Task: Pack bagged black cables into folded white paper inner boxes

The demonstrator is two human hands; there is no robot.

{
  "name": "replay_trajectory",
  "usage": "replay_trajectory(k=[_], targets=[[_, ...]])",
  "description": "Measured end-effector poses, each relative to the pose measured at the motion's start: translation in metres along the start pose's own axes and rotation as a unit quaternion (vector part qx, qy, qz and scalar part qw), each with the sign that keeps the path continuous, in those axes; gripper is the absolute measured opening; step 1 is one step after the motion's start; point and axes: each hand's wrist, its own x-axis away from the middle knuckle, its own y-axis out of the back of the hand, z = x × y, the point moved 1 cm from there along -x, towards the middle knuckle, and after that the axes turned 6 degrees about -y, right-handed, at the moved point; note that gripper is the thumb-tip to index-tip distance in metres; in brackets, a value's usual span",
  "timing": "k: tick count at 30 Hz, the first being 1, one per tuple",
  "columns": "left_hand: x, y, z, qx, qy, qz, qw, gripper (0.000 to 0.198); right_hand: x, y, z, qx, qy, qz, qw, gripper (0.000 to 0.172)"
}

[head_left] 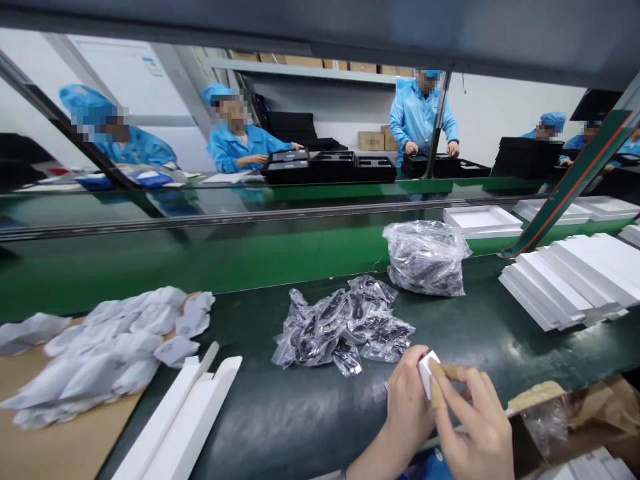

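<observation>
My left hand (409, 395) is wrapped round a small white box (427, 373) near the front edge of the bench. My right hand (473, 417) pinches the same box at its upper end, with tan finger cots on the thumb and a finger. Most of the box is hidden by my fingers. Beyond my hands lies a loose pile of dark cables in clear plastic bags (337, 327). Behind that pile stands a larger clear bag (425, 257) full of dark items.
Long white cardboard pieces (193, 413) and grey-white wrapped packets (120, 347) lie at left. Flat white boxes (575, 280) are stacked at right, near a slanted green post (575, 180). Co-workers in blue (240, 143) sit and stand across the line. An overhead shelf (320, 33) spans the top.
</observation>
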Motion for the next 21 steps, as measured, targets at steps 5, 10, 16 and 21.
replay_trajectory(k=[5, 10, 16, 21], targets=[[0.011, -0.006, 0.005, -0.008, 0.019, -0.013, 1.000, 0.037, 0.008, 0.002, 0.006, 0.118, 0.124, -0.005, 0.985, 0.015], [0.004, -0.002, 0.014, 0.056, -0.050, 0.187, 0.980, 0.038, 0.006, 0.011, -0.030, -0.017, -0.085, 0.053, 0.995, 0.030], [-0.001, 0.008, 0.020, -0.005, -0.158, 0.327, 0.932, 0.053, 0.020, 0.024, -0.112, -0.211, -0.326, 0.239, 0.890, 0.041], [-0.017, 0.087, 0.088, -0.175, -0.029, 0.121, 0.977, 0.049, -0.030, 0.076, -0.198, -0.039, -0.283, -0.052, 0.957, 0.046]])
